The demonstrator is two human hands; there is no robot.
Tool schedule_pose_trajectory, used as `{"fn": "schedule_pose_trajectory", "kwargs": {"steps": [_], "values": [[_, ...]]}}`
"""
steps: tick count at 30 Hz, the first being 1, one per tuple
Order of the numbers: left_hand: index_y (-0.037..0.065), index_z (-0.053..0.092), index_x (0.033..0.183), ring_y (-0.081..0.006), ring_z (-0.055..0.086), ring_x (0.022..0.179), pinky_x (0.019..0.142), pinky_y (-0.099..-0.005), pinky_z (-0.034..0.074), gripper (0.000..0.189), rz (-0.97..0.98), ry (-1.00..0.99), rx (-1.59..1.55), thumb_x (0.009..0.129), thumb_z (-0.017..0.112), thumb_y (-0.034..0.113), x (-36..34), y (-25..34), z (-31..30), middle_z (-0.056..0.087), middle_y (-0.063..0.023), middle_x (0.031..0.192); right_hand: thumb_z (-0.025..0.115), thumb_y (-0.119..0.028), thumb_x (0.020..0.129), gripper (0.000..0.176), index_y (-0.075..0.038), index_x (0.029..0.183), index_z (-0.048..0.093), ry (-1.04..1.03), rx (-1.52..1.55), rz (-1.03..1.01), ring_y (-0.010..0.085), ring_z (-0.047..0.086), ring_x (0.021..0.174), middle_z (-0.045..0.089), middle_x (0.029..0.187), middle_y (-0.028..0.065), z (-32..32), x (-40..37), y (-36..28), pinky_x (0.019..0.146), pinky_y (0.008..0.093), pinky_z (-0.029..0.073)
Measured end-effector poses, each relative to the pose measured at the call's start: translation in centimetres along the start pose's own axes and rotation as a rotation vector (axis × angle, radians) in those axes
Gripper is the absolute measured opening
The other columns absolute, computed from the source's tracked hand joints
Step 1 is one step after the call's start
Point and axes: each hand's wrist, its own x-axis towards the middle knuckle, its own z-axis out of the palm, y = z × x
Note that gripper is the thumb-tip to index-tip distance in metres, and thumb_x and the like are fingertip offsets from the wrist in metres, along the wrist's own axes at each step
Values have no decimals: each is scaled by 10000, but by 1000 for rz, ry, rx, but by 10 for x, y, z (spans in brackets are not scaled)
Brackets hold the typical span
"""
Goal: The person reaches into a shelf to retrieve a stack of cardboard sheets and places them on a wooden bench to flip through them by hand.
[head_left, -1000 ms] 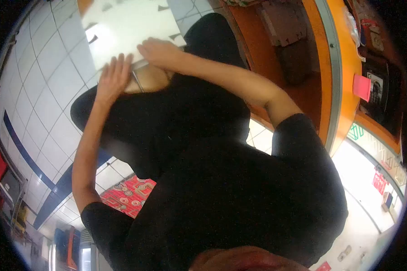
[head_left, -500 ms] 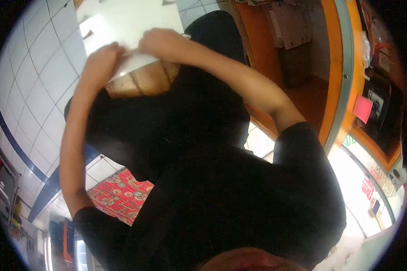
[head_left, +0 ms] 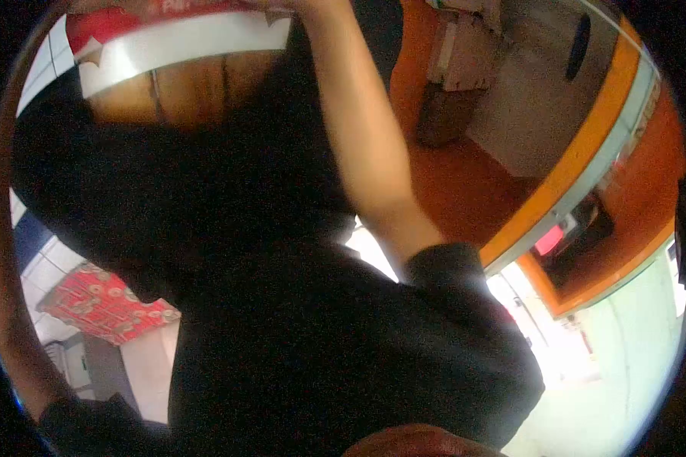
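Black shirt point(head_left: 320, 343): your torso fills the middle and lower part of the view.
Orange desk point(head_left: 587, 160): it curves down the right side, well apart from your arms.
White sheet point(head_left: 183, 42): it sits at the top of the view, red print above it, lying across a brown panel point(head_left: 198, 95).
Red rug point(head_left: 103, 305): on the floor at lower left.
Right hand point(head_left: 316, 6): raised to the sheet's right end and cut off by the frame edge, so you cannot tell its grip.
Left hand: out of sight; only your forearm point(head_left: 0, 305) runs up the left edge.

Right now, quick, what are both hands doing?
Left hand: not in view.
Right hand: up at the white sheet, mostly cut off; cannot tell if it grips.
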Motion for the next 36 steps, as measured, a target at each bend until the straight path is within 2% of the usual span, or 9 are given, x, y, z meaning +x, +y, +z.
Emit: {"fn": "schedule_pose_trajectory", "kwargs": {"steps": [4,8,12,15,17,20,21,30,36], "values": [[39,799,1064,-112,699,717,660,-302,570,269,56,285,101,906,843,252,-20,5,31,767,-34,816,715,-332,980,361,22,1034,666,406,-235,-268,352,721,872,726,888,212,31,-2,7,779,490,535],[37,803,1006,-141,658,637,616,-320,530,249,-48,58,-174,899,836,259,-32,5,7,748,-53,755,674,-354,999,354,-10,1015,592,688,-521,-359,393,666,843,661,896,184,58,-2,11,754,512,518],[14,790,962,-198,662,630,615,-363,527,358,222,529,137,860,843,353,-28,-33,52,745,-80,751,666,-414,990,399,-22,991,595,672,-561,-334,385,648,841,645,899,172,63,17,6,731,499,516],[14,787,953,-212,670,640,626,-371,528,382,149,501,127,866,830,384,-31,-18,50,744,-93,755,664,-437,987,412,-32,985,594,690,-569,-369,381,649,850,646,897,172,58,7,12,737,497,518],[26,784,956,-272,717,727,685,-429,543,406,-24,463,32,883,800,425,-39,-11,58,753,-142,788,665,-440,987,407,-39,993,596,727,-579,-385,381,649,846,646,898,178,64,3,9,747,498,516],[63,802,985,-300,754,792,789,-462,590,382,241,778,373,882,808,430,-19,-45,82,784,-167,901,682,-474,963,406,-69,982,655,844,-631,-422,355,676,832,677,888,139,80,4,19,724,498,525],[105,748,1131,-298,700,1065,913,-389,568,307,274,769,270,960,741,360,6,-54,90,717,-114,1121,698,-506,938,414,-92,962,713,922,-674,-438,329,704,823,707,877,92,79,0,28,692,498,536],[173,731,1308,-317,679,1134,978,-450,542,391,369,1339,520,923,726,244,-4,-41,174,737,-85,1217,658,-560,951,486,-125,1162,707,950,-597,-425,306,623,1039,666,1082,103,110,-37,39,876,473,480],[258,619,1476,-357,542,1367,1177,-564,358,561,245,1312,567,1022,558,582,-8,-31,191,616,-140,1431,662,-554,955,496,-133,1214,697,955,-646,-396,314,598,1098,655,1150,105,120,-45,43,893,491,462]]}}
